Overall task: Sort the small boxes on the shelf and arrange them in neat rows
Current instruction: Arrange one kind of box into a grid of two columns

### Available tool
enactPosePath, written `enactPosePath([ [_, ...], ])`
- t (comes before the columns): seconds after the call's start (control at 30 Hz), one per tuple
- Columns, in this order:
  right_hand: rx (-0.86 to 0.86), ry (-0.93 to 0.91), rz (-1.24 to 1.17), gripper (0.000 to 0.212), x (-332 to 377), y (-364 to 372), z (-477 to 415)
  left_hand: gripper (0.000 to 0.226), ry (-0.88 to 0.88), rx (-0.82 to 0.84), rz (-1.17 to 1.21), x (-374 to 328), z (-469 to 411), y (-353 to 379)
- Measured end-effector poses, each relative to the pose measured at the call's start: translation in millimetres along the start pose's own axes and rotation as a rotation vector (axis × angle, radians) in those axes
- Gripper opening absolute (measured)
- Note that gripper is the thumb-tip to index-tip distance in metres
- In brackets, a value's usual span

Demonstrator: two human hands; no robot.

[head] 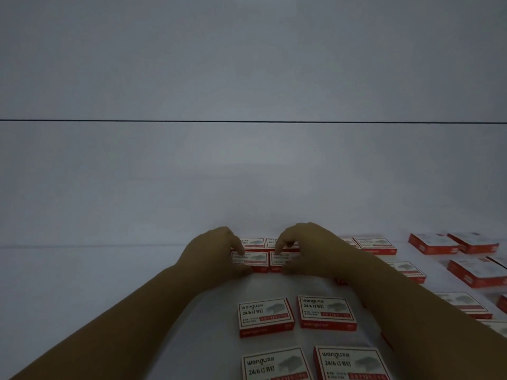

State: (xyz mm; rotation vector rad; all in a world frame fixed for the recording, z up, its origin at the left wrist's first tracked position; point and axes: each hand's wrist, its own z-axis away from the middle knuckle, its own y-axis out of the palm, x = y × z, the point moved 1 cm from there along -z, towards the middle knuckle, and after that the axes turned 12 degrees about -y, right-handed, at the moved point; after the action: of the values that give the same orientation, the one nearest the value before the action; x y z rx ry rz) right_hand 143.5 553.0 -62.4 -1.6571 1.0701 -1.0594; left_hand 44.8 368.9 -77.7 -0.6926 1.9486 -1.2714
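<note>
Small red-and-white staple boxes lie flat on a white shelf (pixel 109 270). My left hand (pixel 211 256) pinches one box (pixel 253 260) at its left end, index finger on top and thumb at the front edge. My right hand (pixel 310 250) pinches the neighbouring box (pixel 278 261) the same way from the right. These two boxes sit side by side, just in front of another pair (pixel 253 242) at the back. Nearer me lie two boxes (pixel 265 315) (pixel 326 311) in a row, and two more (pixel 275 364) (pixel 352 362) at the bottom edge.
Several more boxes lie scattered on the right, some under my right forearm (pixel 406 270) (pixel 374 244), others stacked loosely at the far right (pixel 432 242) (pixel 477 271). The shelf's back wall (pixel 247 174) rises right behind the rear row. The shelf's left part holds nothing.
</note>
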Motion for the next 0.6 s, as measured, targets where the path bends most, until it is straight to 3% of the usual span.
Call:
enactPosePath([
  [0.13,-0.057,0.035,0.092,0.058,-5,0,1,0.041,-0.071,0.01,0.039,-1,0,4],
  [0.23,-0.01,0.14,0.125,0.064,-12,-2,3,0.041,-0.094,0.014,0.094,1,2,5],
  [0.43,0.009,0.101,0.038,0.037,-19,-2,7,0.045,-0.121,0.05,0.105,2,0,1],
  [0.6,-0.021,0.059,-0.006,0.031,-17,-2,8,0.045,-0.149,0.011,0.123,3,1,3],
])
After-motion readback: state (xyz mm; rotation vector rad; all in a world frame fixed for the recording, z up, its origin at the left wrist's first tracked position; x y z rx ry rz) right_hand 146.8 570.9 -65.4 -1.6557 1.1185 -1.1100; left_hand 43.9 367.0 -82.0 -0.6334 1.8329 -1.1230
